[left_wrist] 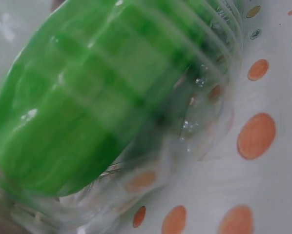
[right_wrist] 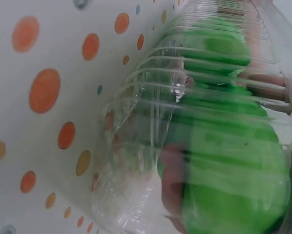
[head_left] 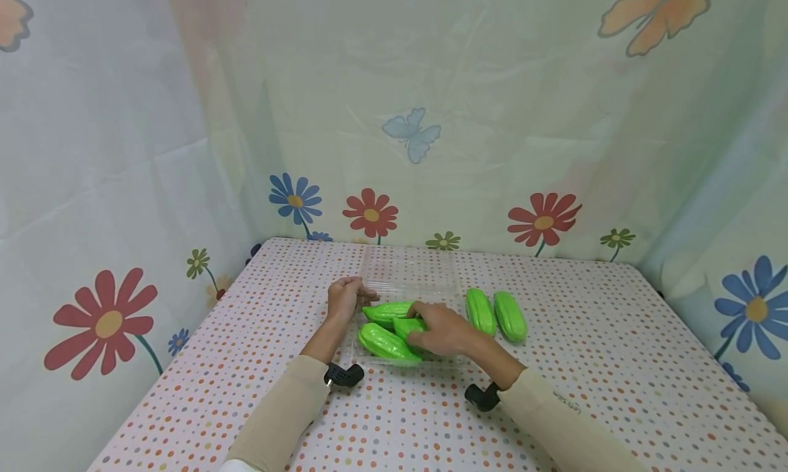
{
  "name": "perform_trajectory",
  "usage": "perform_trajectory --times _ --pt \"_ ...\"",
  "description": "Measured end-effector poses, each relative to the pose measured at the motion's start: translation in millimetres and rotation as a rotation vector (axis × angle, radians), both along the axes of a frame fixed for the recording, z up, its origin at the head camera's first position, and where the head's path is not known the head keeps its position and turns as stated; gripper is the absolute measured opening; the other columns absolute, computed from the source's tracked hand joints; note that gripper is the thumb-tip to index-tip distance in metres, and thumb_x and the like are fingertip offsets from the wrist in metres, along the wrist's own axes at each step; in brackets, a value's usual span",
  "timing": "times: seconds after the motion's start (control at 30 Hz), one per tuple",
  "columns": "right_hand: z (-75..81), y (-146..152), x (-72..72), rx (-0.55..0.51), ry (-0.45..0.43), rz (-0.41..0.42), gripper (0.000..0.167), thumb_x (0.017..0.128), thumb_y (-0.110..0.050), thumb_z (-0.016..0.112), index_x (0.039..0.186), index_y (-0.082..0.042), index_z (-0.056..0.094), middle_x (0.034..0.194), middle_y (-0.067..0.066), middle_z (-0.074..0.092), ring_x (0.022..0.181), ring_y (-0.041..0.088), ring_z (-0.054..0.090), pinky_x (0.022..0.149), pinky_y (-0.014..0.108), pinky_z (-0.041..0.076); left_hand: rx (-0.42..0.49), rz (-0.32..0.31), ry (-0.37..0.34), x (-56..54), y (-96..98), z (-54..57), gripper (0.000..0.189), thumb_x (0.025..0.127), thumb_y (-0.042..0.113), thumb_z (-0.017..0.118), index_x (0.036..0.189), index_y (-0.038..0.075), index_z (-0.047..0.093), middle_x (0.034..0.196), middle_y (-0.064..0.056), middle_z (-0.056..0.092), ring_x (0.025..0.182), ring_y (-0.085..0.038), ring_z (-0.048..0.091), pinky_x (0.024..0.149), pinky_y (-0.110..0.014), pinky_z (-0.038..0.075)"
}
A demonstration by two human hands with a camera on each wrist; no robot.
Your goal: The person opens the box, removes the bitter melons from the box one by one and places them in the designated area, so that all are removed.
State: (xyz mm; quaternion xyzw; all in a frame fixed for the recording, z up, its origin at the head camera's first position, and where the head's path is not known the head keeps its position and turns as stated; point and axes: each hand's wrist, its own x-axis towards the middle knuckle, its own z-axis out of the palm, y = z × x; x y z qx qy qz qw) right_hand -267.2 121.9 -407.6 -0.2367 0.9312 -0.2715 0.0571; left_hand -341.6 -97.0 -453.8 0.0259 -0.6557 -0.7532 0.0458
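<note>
A clear plastic box (head_left: 443, 364) with its lid laid back holds several bright green, ridged, cucumber-shaped pieces (head_left: 383, 342). My right hand (head_left: 444, 330) reaches into the box from the right and grips one of these green pieces (right_wrist: 234, 170); its thumb shows through the ribbed wall in the right wrist view. At the box's back left corner, my left hand (head_left: 346, 298) holds the rim with bent fingers. A green piece (left_wrist: 73, 107) fills much of the left wrist view behind the clear wall. The right hand partly hides the piece it grips.
Two more green pieces, one (head_left: 480, 311) beside the other (head_left: 510, 317), lie right of the box. The clear lid (head_left: 409, 267) stretches toward the back edge of the dotted tablecloth (head_left: 258, 362). Flowered curtains (head_left: 468, 164) surround the table at the back and sides.
</note>
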Motion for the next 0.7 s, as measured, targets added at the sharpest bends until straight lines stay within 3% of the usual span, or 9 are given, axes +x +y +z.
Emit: perform_trajectory --times 0.17,0.47,0.7 --pt "1.4 0.1 -0.8 -0.015 0.013 0.023 0.038 0.094 -0.03 0.066 0.125 -0.007 0.062 0.095 0.004 0.069 0.079 0.016 0.06 0.073 0.04 0.053 -0.004 0.005 -0.003 -0.5 0.1 0.2 0.034 0.103 0.015 0.051 0.123 -0.012 0.059 0.084 -0.018 0.076 0.079 -0.024 0.077 0.074 -0.035 0.061" --pt "2.7 2.8 -1.3 -0.089 0.01 0.085 0.041 0.105 -0.033 0.054 0.137 -0.008 0.056 0.125 0.013 0.067 0.112 0.03 0.066 0.092 0.051 0.053 -0.009 -0.001 0.007 -2.6 0.1 -0.7 0.031 0.104 0.014 0.05 0.114 -0.013 0.062 0.078 -0.016 0.075 0.072 -0.022 0.076 0.065 -0.031 0.059" --pt "3.5 3.5 -1.5 -0.11 0.022 0.113 0.044 0.107 -0.033 0.051 0.141 -0.004 0.053 0.124 0.013 0.068 0.11 0.026 0.066 0.093 0.049 0.052 -0.013 -0.016 0.011 -2.9 -1.5 -1.6 0.032 0.105 0.018 0.05 0.115 -0.01 0.062 0.084 -0.021 0.075 0.084 -0.033 0.076 0.078 -0.042 0.061"
